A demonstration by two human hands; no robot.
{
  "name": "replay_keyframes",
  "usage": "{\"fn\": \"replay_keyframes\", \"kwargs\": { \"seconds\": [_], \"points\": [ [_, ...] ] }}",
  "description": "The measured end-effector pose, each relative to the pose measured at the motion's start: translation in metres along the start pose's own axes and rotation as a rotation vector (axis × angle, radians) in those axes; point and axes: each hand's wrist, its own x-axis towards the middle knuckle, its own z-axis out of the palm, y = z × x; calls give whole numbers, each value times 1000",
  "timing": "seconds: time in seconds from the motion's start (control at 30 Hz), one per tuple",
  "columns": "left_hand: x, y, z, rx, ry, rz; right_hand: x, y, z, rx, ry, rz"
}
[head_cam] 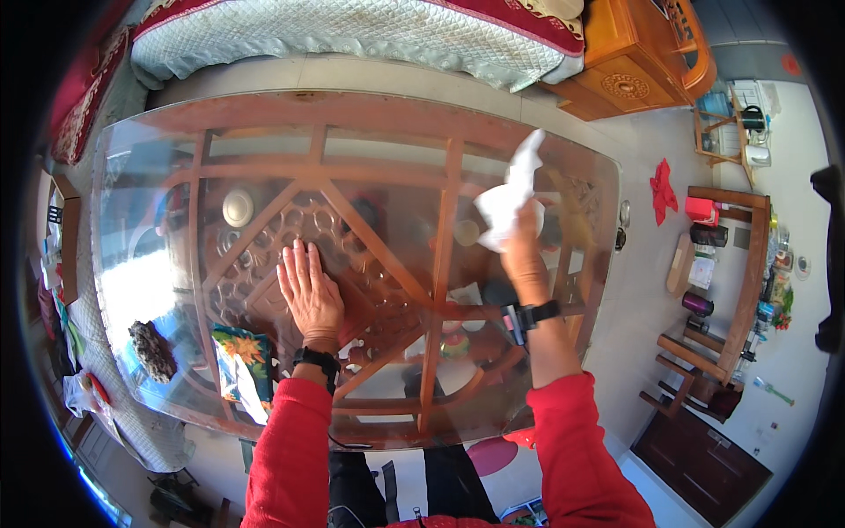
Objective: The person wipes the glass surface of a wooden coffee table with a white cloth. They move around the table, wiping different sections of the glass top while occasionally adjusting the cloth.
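Note:
A glass-topped wooden table (376,264) with a carved lattice under the glass lies before me. My left hand (310,290) rests flat on the glass near its middle, fingers together and nothing in them. Farther to the right, my right hand (521,244) holds a crumpled white cloth or tissue (508,201) over the glass. To the left of my left wrist are a tissue pack with a floral print (243,363) and a rough, dark, rock-like object (152,351). A round pale object (237,208) shows through or on the glass; I cannot tell which.
A sofa with a quilted white cover (356,33) stands beyond the table, beside a carved wooden cabinet (614,59). On the floor at right lies a red cloth (663,191). A wooden bench or shelf (743,290) with household items stands farther right. An open cardboard box (68,244) is at far left.

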Motion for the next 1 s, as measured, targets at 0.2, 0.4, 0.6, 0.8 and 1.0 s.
{"fn": "replay_keyframes", "kwargs": {
  "seconds": [0.2,0.4,0.6,0.8,1.0],
  "points": [
    [0,-1,-1,11,-6,17,16,-88,89,-293,-130,-467],
    [0,-1,0,-19,-12,25,104,-50,88,-365,58,-483],
    [2,1,-1,-11,-3,26,69,135,-27,-454,406,186],
    [2,1,-6,9,-79,-8,43,149,-19,-637,390,737],
    [4,0,-7,-25,-65,-3,130,-22,101,-592,250,-75]
  ]
}}
